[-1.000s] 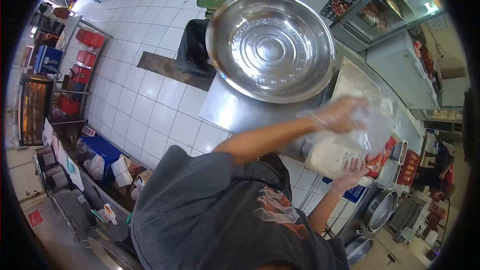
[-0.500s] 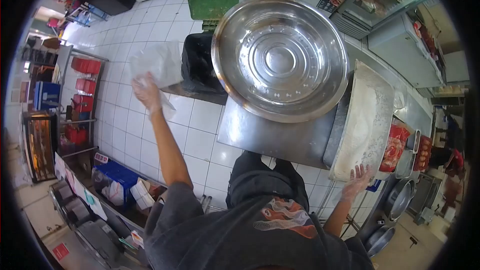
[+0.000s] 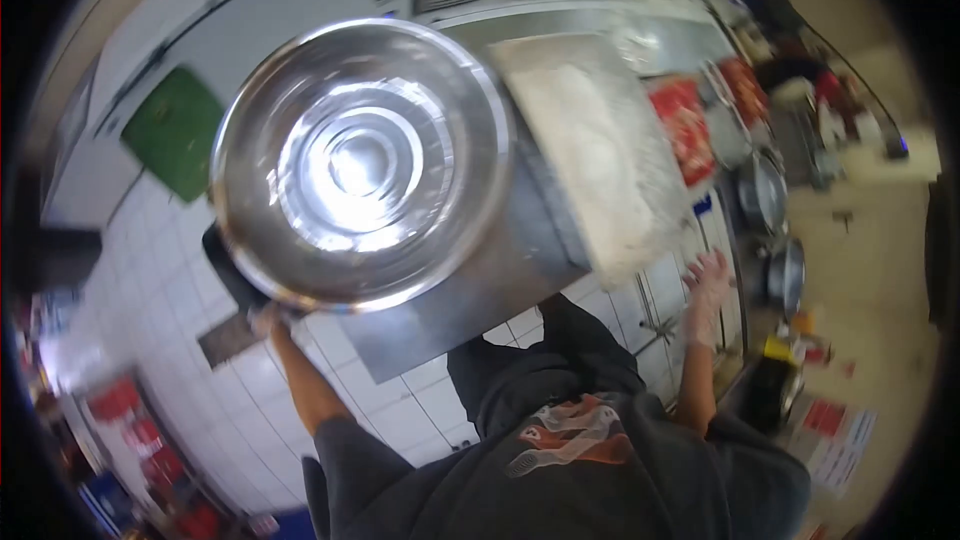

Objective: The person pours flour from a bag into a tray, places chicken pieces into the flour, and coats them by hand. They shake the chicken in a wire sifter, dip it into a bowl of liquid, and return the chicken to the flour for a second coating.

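Note:
A large steel basin (image 3: 400,270) stands on a steel table (image 3: 420,325), and I see only its shiny inner surface. My left hand (image 3: 268,320) is at the basin's lower left edge, beside a black bin bag (image 3: 232,270). Blur and the rim hide its fingers, so what it holds cannot be seen. To the right, my right hand (image 3: 708,285), in a clear plastic glove, hangs with its fingers apart and nothing in them. It is nearest to a long tray of white flour-like powder (image 3: 600,160), a short way off from its lower corner.
Red packages (image 3: 682,130) lie beyond the powder tray. Steel bowls (image 3: 765,190) line the right side. A green bin lid (image 3: 178,132) is raised at the left. Red containers (image 3: 150,445) sit on a rack at lower left. White tiles (image 3: 400,410) cover the floor.
The view has turned to the right. My left hand has moved from the open floor, where it held a clear plastic bag, to the basin's edge. The bag is out of sight.

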Demonstrator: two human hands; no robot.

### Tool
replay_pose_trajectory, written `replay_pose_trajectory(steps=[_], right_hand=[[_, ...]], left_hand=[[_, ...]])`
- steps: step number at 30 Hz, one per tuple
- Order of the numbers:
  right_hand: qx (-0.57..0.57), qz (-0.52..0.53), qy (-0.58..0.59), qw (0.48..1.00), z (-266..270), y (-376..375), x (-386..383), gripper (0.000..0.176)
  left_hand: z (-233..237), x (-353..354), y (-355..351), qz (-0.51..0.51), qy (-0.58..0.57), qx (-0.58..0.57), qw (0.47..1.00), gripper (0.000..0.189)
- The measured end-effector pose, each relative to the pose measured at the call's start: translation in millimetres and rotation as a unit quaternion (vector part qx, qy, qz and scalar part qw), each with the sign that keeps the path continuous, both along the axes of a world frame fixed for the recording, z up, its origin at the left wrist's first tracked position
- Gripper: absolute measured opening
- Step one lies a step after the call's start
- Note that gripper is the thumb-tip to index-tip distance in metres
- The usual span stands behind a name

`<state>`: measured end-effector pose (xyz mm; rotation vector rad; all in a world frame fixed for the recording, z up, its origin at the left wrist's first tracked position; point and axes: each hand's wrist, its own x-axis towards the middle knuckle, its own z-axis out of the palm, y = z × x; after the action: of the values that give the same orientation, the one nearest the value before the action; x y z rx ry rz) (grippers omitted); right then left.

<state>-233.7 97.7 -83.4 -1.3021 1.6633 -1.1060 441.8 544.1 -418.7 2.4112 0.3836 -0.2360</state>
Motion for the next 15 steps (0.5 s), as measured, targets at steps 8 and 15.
replay_pose_trajectory(steps=[8,15], right_hand=[[0.025,-0.098,-0.035,0.994,7,-51,-24,0.074],[-0.019,0.153,0.356,0.922,-98,-180,-144,0.047]], left_hand=[[179,-105,18,0.177,-0.254,-0.281,0.908,0.050],[354,-289,-222,-0.058,-0.364,-0.281,0.886,0.030]])
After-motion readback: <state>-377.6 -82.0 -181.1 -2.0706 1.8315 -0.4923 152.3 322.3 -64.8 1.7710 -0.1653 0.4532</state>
